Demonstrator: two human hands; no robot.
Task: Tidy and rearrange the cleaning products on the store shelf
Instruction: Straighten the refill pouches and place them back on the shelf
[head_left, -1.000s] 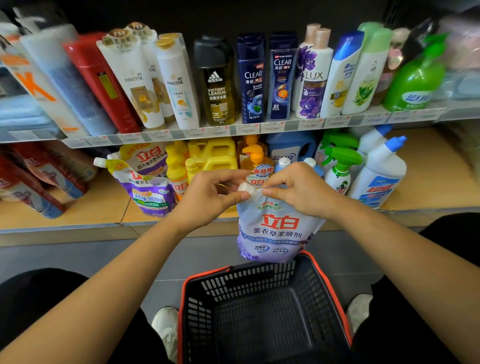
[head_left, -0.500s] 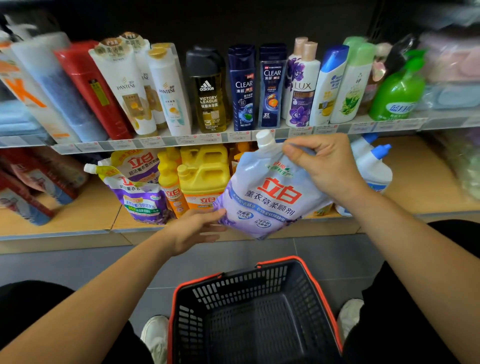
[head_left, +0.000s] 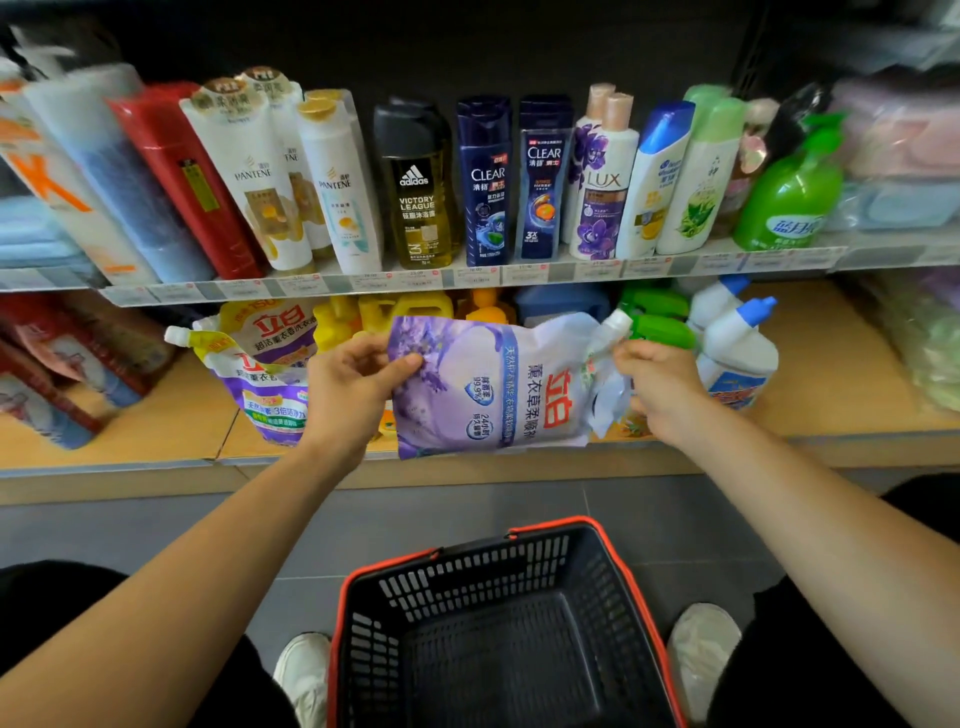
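The person holds a lavender-coloured refill pouch sideways in front of the lower shelf, above the floor and apart from the shelf board. Its label, turned on its side, carries the red logo 立白, the line 薰衣草柔顺剂, and small badges reading 99.9% and 24小时; lavender sprigs are printed at the pouch's base end.

The left hand grips that base end. Its thumb lies across the printed front, and its fingers curl round the pouch's edge toward the back. The right hand holds the crumpled spout end with its fingers closed on the film, just below the white cap, which sticks out above the knuckles. The pouch spans the gap between both hands.

On the upper shelf stand two white PANTENE bottles, a dark adidas VICTORY LEAGUE bottle, two navy CLEAR bottles, one marked 3X, and a white LUX bottle with a purple flower. At the right is a green pump bottle; its blue label is too blurred to read surely. The price tags along the shelf edge are unreadable.

On the lower shelf, left of the left hand, another 立白 pouch leans, marked 3倍洁净力. Yellow jugs stand behind the held pouch. A green spray trigger and white bottles with blue caps stand beside the right hand.

A black basket with a red rim sits on the floor below.
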